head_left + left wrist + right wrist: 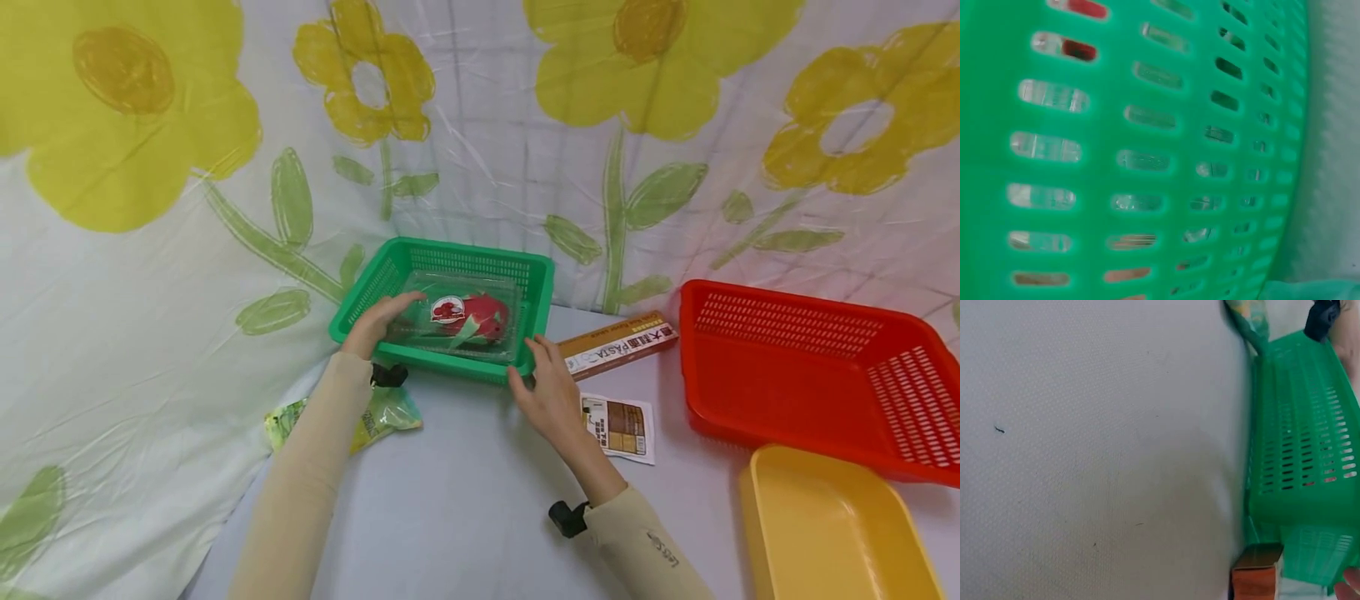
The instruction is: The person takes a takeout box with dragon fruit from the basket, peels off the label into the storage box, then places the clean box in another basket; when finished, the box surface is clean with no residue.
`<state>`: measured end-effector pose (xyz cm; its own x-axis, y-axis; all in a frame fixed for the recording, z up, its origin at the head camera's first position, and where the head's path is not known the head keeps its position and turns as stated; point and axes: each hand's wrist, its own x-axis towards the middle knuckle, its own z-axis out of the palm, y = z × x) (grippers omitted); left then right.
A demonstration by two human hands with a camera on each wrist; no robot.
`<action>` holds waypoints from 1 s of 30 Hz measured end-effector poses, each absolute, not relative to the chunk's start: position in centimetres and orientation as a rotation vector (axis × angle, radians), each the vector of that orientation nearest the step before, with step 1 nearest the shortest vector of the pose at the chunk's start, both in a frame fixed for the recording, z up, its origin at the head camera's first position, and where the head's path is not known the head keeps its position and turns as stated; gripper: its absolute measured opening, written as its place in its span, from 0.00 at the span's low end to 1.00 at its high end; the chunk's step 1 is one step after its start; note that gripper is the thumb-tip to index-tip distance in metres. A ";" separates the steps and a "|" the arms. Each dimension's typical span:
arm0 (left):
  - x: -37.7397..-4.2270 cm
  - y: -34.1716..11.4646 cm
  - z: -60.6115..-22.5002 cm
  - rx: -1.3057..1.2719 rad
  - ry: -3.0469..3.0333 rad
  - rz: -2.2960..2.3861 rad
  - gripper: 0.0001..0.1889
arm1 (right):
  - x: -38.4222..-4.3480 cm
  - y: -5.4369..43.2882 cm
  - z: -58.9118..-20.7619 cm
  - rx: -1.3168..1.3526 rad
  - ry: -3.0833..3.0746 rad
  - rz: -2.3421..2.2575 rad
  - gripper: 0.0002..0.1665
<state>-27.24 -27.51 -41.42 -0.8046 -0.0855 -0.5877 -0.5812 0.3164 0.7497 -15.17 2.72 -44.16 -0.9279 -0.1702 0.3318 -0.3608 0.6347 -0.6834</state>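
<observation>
A green plastic basket (438, 364) stands at the back of the table. In it lies a clear lidded plastic box (416, 333) with a red and white label, and a red dragon fruit (487, 312) shows through it. My left hand (375, 325) reaches over the basket's left front rim, its extended fingers at the box's left end; whether they touch it I cannot tell. At the basket's front right corner, my right hand (549, 392) has its fingers spread beside the rim. The left wrist view is filled by the slotted basket wall (1097, 144).
A pasta box (618, 346) and a small brown and white packet (618, 427) lie right of the green basket. Farther right stand a red basket (780, 408) and a yellow bin (772, 517). A green and yellow bag (386, 417) lies partly under my left forearm. Behind hangs a flowered curtain (480, 192).
</observation>
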 end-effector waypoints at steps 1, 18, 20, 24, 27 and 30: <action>-27.3 -27.5 -41.4 -0.587 2.131 1.514 0.41 | -15.2 2.7 -44.2 0.426 -2.620 1.172 0.33; -27.6 -27.7 -41.2 -0.497 2.030 1.644 0.43 | -15.6 3.7 -45.6 0.381 -2.601 1.283 0.35; -27.6 -27.7 -41.2 -0.498 2.015 1.655 0.45 | -15.6 3.9 -45.7 0.392 -2.605 1.288 0.36; -27.5 -27.9 -41.2 -0.496 2.010 1.676 0.44 | -15.6 4.0 -45.6 0.419 -2.609 1.293 0.36; -27.5 -27.9 -41.2 -0.475 2.010 1.687 0.42 | -15.6 4.1 -45.6 0.430 -2.615 1.293 0.36; -27.6 -27.7 -41.0 -0.452 2.006 1.699 0.41 | -15.7 4.2 -45.5 0.434 -2.620 1.284 0.35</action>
<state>-27.61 -27.73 -41.00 -0.8354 0.0502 -0.5474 -0.5317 0.1788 0.8278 -15.65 4.19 -45.53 -0.9386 -0.1761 0.2966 -0.3423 0.5815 -0.7381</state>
